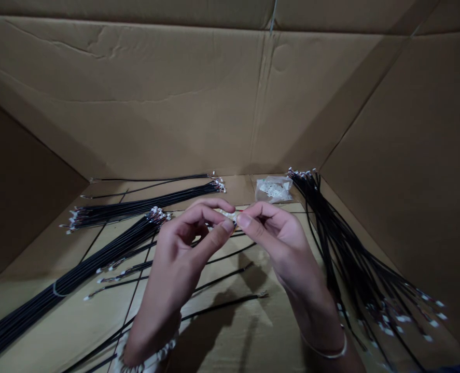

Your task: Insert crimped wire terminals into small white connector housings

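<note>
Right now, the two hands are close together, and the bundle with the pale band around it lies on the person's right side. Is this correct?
Not quite: the bundle with the pale band lies on the person's left side, as the head view shows. The left hand and right hand are indeed close together.

Two hands (185,254), three black cable bundles (97,262), one plastic bag (274,189), two wristbands (152,362)

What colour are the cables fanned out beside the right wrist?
The cables are black, with white connectors at their ends; the head view shows this.
</note>
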The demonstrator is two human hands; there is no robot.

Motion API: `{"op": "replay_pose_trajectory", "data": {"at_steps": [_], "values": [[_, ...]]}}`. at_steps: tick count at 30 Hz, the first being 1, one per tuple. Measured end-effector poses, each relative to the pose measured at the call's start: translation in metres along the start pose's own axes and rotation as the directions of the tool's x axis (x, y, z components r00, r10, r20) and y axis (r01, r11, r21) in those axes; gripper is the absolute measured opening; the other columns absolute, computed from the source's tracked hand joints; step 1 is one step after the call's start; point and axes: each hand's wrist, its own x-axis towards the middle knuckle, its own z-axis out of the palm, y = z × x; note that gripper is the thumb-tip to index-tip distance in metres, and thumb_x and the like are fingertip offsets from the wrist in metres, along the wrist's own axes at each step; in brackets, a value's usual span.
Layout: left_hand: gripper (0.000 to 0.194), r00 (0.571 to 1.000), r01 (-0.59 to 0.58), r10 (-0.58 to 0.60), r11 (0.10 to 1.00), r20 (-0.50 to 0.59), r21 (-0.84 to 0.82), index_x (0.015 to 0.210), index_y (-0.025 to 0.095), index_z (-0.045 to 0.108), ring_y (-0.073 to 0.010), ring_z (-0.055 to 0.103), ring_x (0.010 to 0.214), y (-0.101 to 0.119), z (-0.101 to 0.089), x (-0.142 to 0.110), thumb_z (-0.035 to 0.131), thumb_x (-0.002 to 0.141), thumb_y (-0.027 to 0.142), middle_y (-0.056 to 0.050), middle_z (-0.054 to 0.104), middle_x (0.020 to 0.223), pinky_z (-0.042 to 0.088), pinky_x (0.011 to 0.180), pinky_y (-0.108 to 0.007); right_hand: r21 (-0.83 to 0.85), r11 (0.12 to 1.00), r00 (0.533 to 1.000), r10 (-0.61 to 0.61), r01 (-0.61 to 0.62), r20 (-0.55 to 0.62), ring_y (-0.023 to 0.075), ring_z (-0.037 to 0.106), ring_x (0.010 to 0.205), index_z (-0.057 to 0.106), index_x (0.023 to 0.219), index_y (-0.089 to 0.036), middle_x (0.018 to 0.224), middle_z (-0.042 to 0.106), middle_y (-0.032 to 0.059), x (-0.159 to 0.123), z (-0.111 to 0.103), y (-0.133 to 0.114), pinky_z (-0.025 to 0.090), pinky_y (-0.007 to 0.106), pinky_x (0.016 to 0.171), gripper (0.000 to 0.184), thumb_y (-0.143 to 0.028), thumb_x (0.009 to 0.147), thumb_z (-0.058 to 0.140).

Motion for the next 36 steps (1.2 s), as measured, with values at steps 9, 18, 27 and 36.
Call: {"op": "replay_pose_trajectory", "data": {"at_steps": [9,18,27,36], "values": [[0.011,0.999,0.034,-0.034,0.999,-0.003,0.037,0.078,0.025,0.077,-0.0131,0.070,0.104,0.0001,-0.0010,0.0008,0.079,0.089,0.027,0.002,0.077,0.109,0.051,0.087,-0.019,0.029,1.000,0.999,-0.011,0.012,-0.035,0.0183,0.054,0.077,0.072,0.079,-0.024,0.066,0.054,-0.0025,0.0020,-0.0009,0.0028,0.039,0.031,0.067,0.016,-0.035,0.087,0.079],[0.010,0.999,0.023,-0.021,0.998,-0.033,0.065,0.080,0.025,0.076,-0.0174,0.072,0.110,-0.0016,-0.0035,-0.0011,0.081,0.087,0.030,0.001,0.077,0.118,0.053,0.092,-0.024,0.067,0.998,1.000,-0.003,0.005,-0.025,0.0156,0.047,0.069,0.073,0.077,-0.024,0.068,0.056,-0.0028,0.0026,-0.0024,0.0029,0.037,0.029,0.061,0.016,-0.034,0.086,0.081],[0.013,0.999,0.040,-0.039,0.996,-0.018,0.079,0.078,0.025,0.074,-0.0203,0.070,0.118,0.0044,-0.0009,-0.0049,0.076,0.090,0.030,0.002,0.076,0.123,0.048,0.098,-0.028,0.021,1.000,1.000,-0.015,0.015,-0.004,0.0152,0.044,0.067,0.073,0.075,-0.024,0.066,0.054,-0.0036,0.0037,-0.0014,-0.0008,0.034,0.028,0.059,0.021,-0.038,0.080,0.088],[0.015,1.000,0.018,-0.018,0.992,-0.002,0.123,0.080,0.025,0.072,-0.0222,0.068,0.117,0.0006,-0.0030,-0.0050,0.073,0.093,0.032,0.001,0.073,0.121,0.046,0.097,-0.031,0.082,0.994,0.997,0.071,-0.073,0.026,0.0161,0.051,0.072,0.074,0.071,-0.023,0.069,0.061,-0.0018,0.0079,-0.0037,-0.0037,0.043,0.030,0.069,0.025,-0.041,0.073,0.092]]}}
